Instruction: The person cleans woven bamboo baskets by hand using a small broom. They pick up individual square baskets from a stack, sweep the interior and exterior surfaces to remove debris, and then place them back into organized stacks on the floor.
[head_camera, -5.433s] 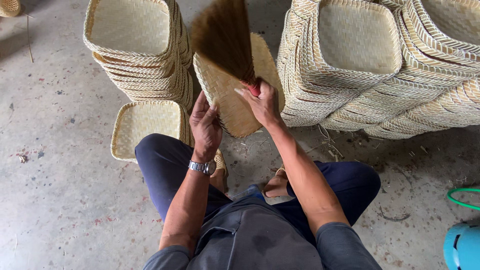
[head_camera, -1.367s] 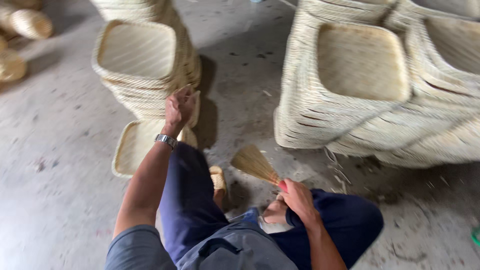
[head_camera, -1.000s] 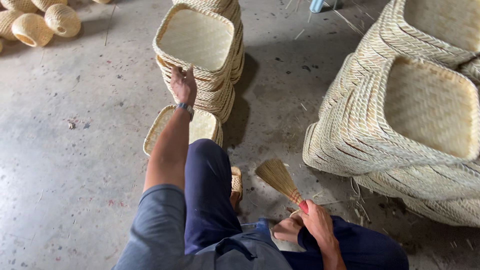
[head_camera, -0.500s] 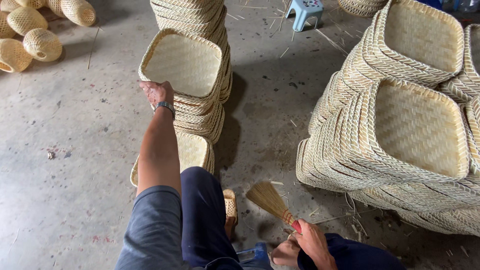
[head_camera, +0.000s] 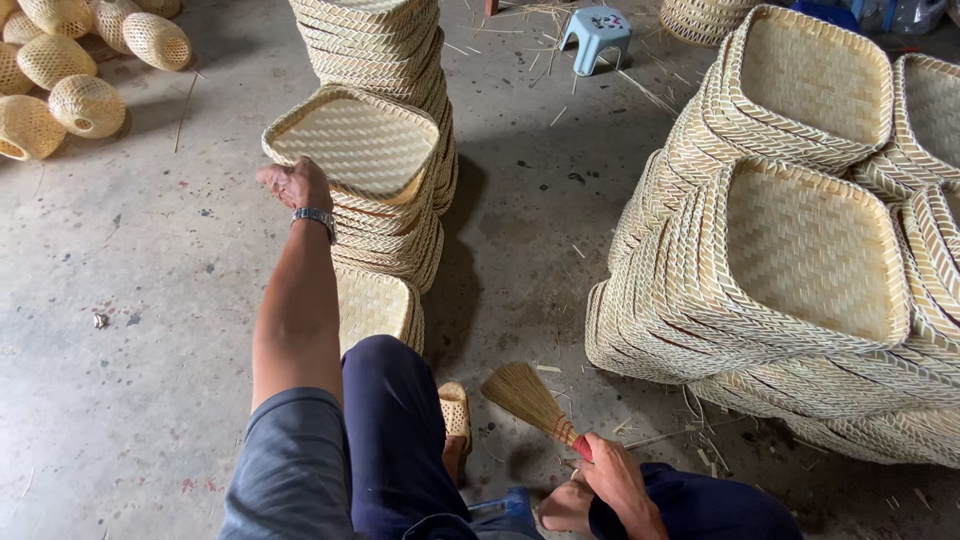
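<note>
Stacks of square woven trays (head_camera: 800, 250) crowd the right side of a grey concrete floor (head_camera: 120, 300). Round woven lantern shades (head_camera: 85, 100) lie heaped at the upper left, and a small pale blue plastic stool (head_camera: 597, 30) stands near the top.

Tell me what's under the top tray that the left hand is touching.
The left hand grips the tilted top tray. Under it sits a stack of like trays, only their woven rims showing. Their insides are covered, and the arm hides the stack's left edge.
</note>
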